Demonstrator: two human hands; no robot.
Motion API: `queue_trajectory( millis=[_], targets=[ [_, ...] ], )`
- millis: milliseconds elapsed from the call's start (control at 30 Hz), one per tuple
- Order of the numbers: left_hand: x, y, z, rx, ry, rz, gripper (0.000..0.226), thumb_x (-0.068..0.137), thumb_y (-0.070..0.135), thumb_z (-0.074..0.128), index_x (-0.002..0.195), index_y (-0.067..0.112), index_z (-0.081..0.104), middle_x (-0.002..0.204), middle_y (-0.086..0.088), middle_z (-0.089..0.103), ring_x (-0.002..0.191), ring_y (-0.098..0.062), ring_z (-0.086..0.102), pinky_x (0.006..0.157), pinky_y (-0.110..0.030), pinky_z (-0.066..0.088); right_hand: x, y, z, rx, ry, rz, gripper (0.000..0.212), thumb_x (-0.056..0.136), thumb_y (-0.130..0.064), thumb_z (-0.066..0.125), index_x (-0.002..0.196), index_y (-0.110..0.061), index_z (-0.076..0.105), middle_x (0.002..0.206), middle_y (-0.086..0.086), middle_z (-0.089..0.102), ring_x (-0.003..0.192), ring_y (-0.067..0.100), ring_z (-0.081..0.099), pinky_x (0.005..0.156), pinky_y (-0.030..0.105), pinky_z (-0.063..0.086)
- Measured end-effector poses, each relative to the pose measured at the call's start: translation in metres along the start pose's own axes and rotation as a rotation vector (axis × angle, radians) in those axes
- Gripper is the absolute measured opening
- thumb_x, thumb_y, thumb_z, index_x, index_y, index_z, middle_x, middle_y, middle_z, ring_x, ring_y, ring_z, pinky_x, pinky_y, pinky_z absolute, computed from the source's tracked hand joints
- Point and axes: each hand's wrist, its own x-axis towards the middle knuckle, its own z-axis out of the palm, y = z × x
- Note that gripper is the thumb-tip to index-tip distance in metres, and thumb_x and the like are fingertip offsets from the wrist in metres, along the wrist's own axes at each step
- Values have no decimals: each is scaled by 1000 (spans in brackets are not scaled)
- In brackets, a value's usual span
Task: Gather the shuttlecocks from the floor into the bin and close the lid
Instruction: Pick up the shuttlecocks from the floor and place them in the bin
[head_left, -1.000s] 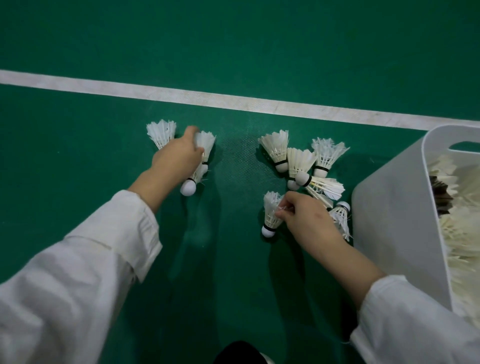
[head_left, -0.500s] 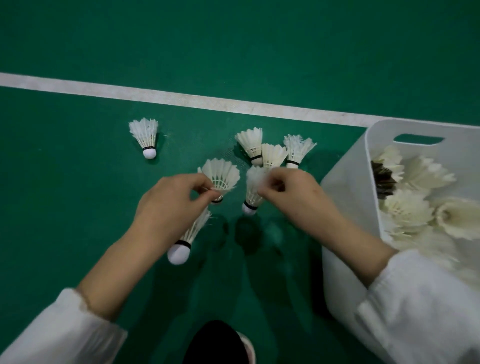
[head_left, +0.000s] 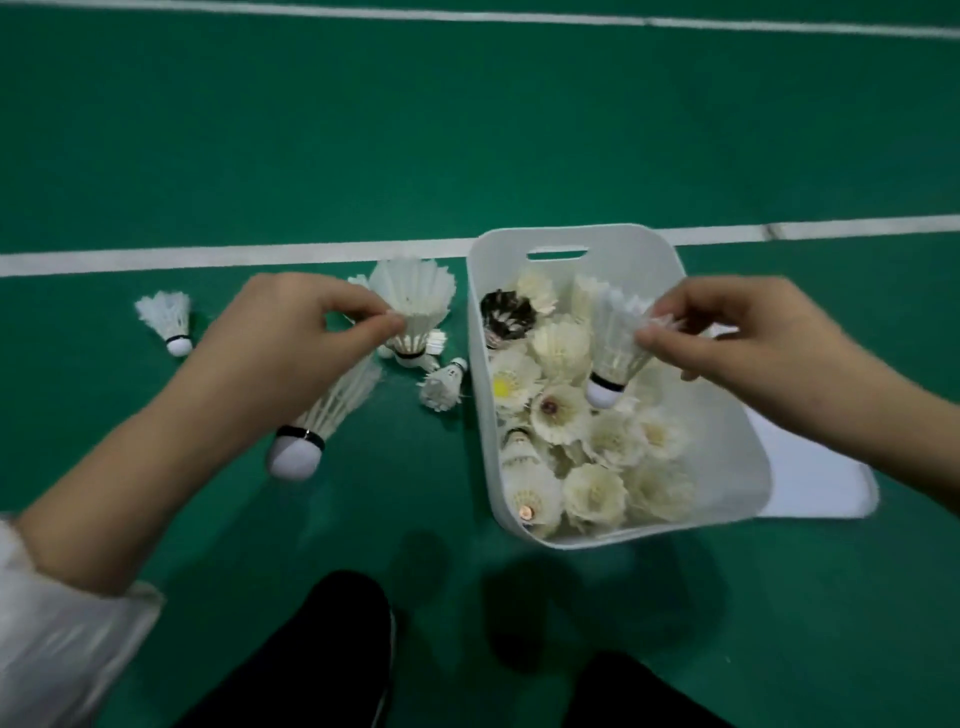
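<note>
A white bin stands open on the green floor, filled with several shuttlecocks. My right hand pinches a white shuttlecock by its feathers above the bin. My left hand, left of the bin, holds two shuttlecocks: one pinched between thumb and fingers, the other hanging below the palm, cork down. A shuttlecock lies on the floor at the far left. Another lies beside the bin's left wall.
A flat white lid lies on the floor behind the bin's right side. White court lines cross the floor beyond the bin. My dark trouser legs are at the bottom edge.
Both hands have lifted their shuttlecocks off the floor. My right hand has carried its one rightward over the bin. The view has shifted, bringing the whole bin into sight.
</note>
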Motion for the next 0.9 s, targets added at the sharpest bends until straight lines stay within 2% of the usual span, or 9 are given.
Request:
queue_trajectory(
  millis=[100, 200, 267, 333, 400, 500, 600, 800, 900],
  targets=[
    [-2, 31, -1, 23, -40, 56, 18, 83, 43, 61, 85, 29, 72, 73, 30, 54, 64, 19, 49, 53, -4, 31, -27, 24, 4, -50, -90, 95, 15, 82, -36, 63, 74, -23, 68, 78, -2, 68, 77, 26, 65, 77, 42, 52],
    [-11, 54, -6, 81, -82, 129, 14, 82, 43, 61, 77, 32, 68, 58, 30, 52, 59, 24, 46, 49, -2, 30, -38, 41, 22, -141, -172, 116, 14, 84, -31, 63, 80, -20, 70, 84, -1, 70, 79, 17, 63, 72, 30, 47],
    [-19, 58, -10, 67, -120, 160, 12, 82, 42, 62, 76, 34, 67, 49, 29, 54, 55, 22, 46, 48, -2, 29, -34, 53, 36, -197, -234, 113, 13, 85, -29, 64, 85, -17, 71, 89, 1, 71, 83, 15, 62, 71, 26, 44],
    [-26, 54, -12, 49, -153, 172, 10, 81, 42, 63, 75, 34, 67, 51, 40, 52, 52, 18, 48, 45, -3, 29, -27, 63, 50, -230, -286, 98, 15, 84, -28, 66, 88, -15, 72, 93, 2, 72, 86, 15, 62, 69, 22, 43],
    [-28, 45, -11, 32, -169, 160, 10, 80, 43, 63, 74, 36, 67, 56, 39, 54, 51, 9, 50, 44, -7, 29, -18, 72, 64, -283, -326, 79, 18, 84, -27, 66, 94, -13, 72, 97, 3, 71, 88, 15, 62, 63, 16, 39],
    [-26, 33, -2, -9, -182, 155, 8, 80, 44, 62, 75, 39, 67, 64, 35, 61, 54, 3, 52, 51, -15, 35, -5, 85, 85, -416, -408, 66, 20, 85, -23, 64, 101, -13, 71, 104, 4, 70, 96, 18, 62, 73, 17, 39],
    [-16, 29, 15, -74, -205, 189, 6, 82, 33, 64, 77, 33, 67, 52, 33, 55, 46, 12, 46, 48, -5, 32, 7, 99, 97, -442, -509, 81, 18, 84, -20, 65, 99, -14, 72, 107, 3, 70, 98, 17, 62, 78, 17, 39],
    [13, 19, 52, -124, -242, 258, 11, 82, 31, 64, 85, 26, 72, 80, 17, 64, 55, 22, 44, 56, -2, 32, 29, 98, 99, -512, -693, 33, 27, 80, -30, 68, 107, -25, 69, 112, -8, 66, 102, 12, 59, 89, 25, 45],
    [26, 11, 69, -88, -250, 298, 16, 83, 34, 61, 89, 25, 73, 85, 13, 66, 64, 22, 46, 61, -1, 31, 36, 83, 76, -403, -646, 71, 41, 73, -48, 70, 111, -35, 61, 110, -17, 59, 87, -1, 55, 74, 22, 45]
  ],
)
